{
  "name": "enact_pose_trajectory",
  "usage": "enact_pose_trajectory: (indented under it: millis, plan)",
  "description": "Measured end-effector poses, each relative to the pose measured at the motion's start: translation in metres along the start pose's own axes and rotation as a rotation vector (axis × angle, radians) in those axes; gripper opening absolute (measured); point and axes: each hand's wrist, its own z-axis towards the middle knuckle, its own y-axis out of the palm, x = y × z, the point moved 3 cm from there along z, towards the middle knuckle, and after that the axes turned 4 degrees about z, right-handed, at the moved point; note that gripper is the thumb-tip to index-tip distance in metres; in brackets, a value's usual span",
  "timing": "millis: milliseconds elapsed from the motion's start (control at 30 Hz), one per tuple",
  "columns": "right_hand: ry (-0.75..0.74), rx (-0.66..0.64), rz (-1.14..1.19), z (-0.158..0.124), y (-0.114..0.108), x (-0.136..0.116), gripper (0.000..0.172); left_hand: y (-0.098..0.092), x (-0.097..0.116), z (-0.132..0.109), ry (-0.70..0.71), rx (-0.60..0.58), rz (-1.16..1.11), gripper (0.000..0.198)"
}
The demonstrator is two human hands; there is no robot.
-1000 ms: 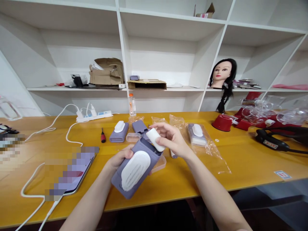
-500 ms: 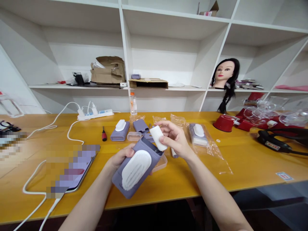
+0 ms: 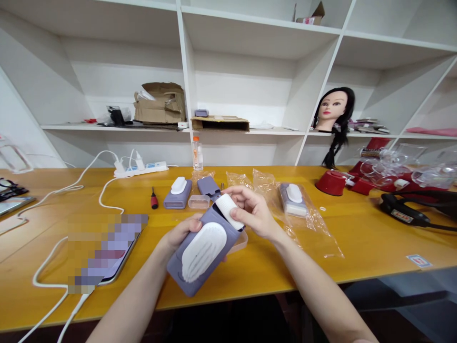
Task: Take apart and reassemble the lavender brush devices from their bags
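Note:
A purple case (image 3: 180,267) with a white ribbed oval pad (image 3: 204,252) on its face is held tilted over the table's front part. My left hand (image 3: 183,233) wraps round its left side, thumb near the upper edge. At the case's upper right end, my right hand (image 3: 252,212) pinches a white textured block (image 3: 228,209) between thumb and fingers. The block lies along the open end, its lower edge hidden by the case. Behind are another purple case with a white pad (image 3: 177,193), a purple piece (image 3: 208,186) and a translucent frame (image 3: 199,202).
On the wooden table (image 3: 271,274) lie a phone (image 3: 114,252) with white cables, a red-black screwdriver (image 3: 154,197), a bagged purple case (image 3: 294,199) and red-based items (image 3: 330,183). A black headset (image 3: 403,209) sits right. White shelves (image 3: 246,85) stand behind.
My right hand has turned the white block and brought it down against the case's open end, lying more along the opening. My left hand still holds the case, nearly unmoved.

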Motion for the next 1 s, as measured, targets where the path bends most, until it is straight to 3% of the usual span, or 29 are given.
enact_pose_trajectory:
  millis: [100,300,533,1000]
  plan:
    - [0.02,-0.024,-0.02,0.0,0.002,0.001,0.035,0.001,0.001,-0.001,0.0,-0.023,0.0,0.046]
    - [0.05,-0.033,0.07,0.002,-0.004,-0.001,0.035,-0.004,0.003,-0.001,0.066,0.052,0.04,0.035]
    - [0.036,0.031,0.142,0.003,-0.003,0.004,0.04,0.001,0.002,-0.002,0.02,-0.01,0.015,0.04]
    - [0.043,-0.026,0.211,0.002,-0.002,0.009,0.036,-0.004,-0.001,-0.003,0.007,0.011,-0.001,0.048]
